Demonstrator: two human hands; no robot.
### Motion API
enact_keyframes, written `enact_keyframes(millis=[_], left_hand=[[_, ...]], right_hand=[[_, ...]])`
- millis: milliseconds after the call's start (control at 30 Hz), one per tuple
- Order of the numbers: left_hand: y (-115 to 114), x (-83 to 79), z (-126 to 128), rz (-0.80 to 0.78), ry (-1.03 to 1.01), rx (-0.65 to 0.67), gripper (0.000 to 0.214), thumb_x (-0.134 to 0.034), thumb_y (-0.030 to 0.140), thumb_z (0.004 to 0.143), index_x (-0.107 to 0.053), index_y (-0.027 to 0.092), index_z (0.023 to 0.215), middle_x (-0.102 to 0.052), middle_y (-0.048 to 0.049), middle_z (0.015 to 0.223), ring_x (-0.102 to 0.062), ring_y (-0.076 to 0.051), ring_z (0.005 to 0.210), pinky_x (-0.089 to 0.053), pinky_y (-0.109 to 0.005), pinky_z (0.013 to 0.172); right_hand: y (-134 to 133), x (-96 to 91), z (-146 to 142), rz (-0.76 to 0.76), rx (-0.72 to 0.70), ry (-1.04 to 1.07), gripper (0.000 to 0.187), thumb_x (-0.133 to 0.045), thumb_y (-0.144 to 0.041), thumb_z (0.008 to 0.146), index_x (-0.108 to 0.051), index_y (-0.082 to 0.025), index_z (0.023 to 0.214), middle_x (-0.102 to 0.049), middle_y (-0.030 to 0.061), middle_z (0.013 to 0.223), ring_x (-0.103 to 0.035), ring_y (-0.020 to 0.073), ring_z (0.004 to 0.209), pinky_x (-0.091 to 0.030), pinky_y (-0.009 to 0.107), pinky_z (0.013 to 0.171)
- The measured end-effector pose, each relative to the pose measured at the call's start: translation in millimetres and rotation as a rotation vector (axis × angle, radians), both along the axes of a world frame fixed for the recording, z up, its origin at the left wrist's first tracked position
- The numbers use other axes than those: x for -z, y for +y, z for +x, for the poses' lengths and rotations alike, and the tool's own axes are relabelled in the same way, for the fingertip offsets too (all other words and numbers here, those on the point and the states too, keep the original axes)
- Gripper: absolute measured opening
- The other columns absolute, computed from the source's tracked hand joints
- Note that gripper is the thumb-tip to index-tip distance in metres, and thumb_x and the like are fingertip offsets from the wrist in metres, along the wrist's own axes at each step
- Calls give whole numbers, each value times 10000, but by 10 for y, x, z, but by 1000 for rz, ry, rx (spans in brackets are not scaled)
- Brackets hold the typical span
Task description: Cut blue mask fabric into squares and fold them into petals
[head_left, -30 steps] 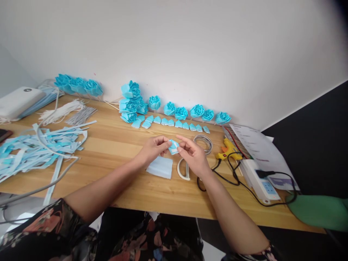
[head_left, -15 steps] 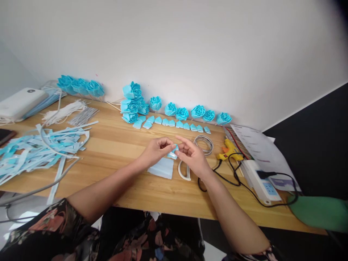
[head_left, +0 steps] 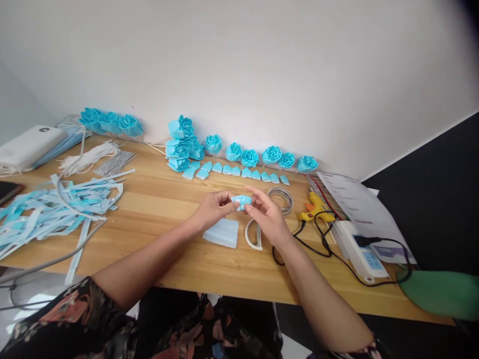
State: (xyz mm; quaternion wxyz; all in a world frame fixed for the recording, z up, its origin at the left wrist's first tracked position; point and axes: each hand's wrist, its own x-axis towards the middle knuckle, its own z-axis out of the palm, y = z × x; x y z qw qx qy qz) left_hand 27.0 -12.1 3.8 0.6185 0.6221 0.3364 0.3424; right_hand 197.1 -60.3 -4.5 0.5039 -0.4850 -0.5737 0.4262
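Note:
Between my two hands is a small folded piece of light blue fabric [head_left: 241,202], like the petals lying on the table. My left hand [head_left: 217,207] pinches its left end, and my right hand [head_left: 265,210] pinches its right end with thumb and fingers. Just below them a flat pale blue rectangle of fabric [head_left: 221,233] lies on the wooden table. A white D-shaped ring [head_left: 254,237] rests under my right hand. Behind my hands runs a row of folded blue petals [head_left: 246,172], and several blue fabric roses [head_left: 249,158] stand along the wall.
Rolls of tape [head_left: 280,199], a yellow glue gun [head_left: 317,207] and a white power strip [head_left: 359,252] with black cords lie to the right. At left are a heap of blue strips [head_left: 71,204], grey wires [head_left: 115,162], white cords [head_left: 90,155] and a white power bank [head_left: 32,144].
The folded blue piece has been turned and now stretches level between my hands, its upper side more visible. Both hands have stayed in nearly the same place, the fingers slightly farther apart.

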Motion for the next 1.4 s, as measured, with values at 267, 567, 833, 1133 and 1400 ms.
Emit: enact_keyframes(millis=[267, 567, 833, 1133, 1400], left_hand=[[13, 54, 4, 55, 61, 28, 345, -627, 458, 751, -487, 155, 665, -412, 47, 610, -359, -83, 577, -268, -228, 544], [24, 75, 11, 160, 188, 14, 223, -556, 326, 786, -505, 146, 666, -398, 42, 614, -353, -88, 586, -262, -231, 542], [11, 23, 18, 26, 99, 56, 242, -558, 370, 776, -478, 164, 676, -446, 40, 586, -381, -85, 548, -290, -225, 520], [-12, 46, 20, 94, 208, 84, 285, -615, 372, 740, -466, 157, 626, -368, 58, 579, -320, -70, 542, -233, -227, 510], [43, 68, -3, -51, 1, 33, 295, -625, 430, 759, -561, 144, 732, -489, 34, 607, -406, -74, 539, -315, -215, 520]], right_hand=[[-4, -1, 14, -19, -44, -78, 498, -619, -242, 818, -526, -252, 1307, -601, 10, 879, -577, 147, 798, -488, 265, 729], [11, 23, 13, -28, -22, -97, 509, -618, -239, 801, -544, -240, 1304, -644, 21, 905, -603, 153, 816, -496, 263, 723], [38, 19, 73, -40, -32, -48, 550, -608, -243, 788, -531, -178, 1329, -627, 0, 797, -601, 137, 744, -504, 280, 733], [37, 13, 97, -14, -25, -70, 485, -640, -292, 803, -580, -220, 1278, -609, 9, 855, -587, 139, 776, -486, 280, 743], [60, 28, 101, -13, 42, -28, 493, -630, -294, 797, -569, -194, 1276, -597, -1, 813, -569, 141, 743, -475, 283, 715]])
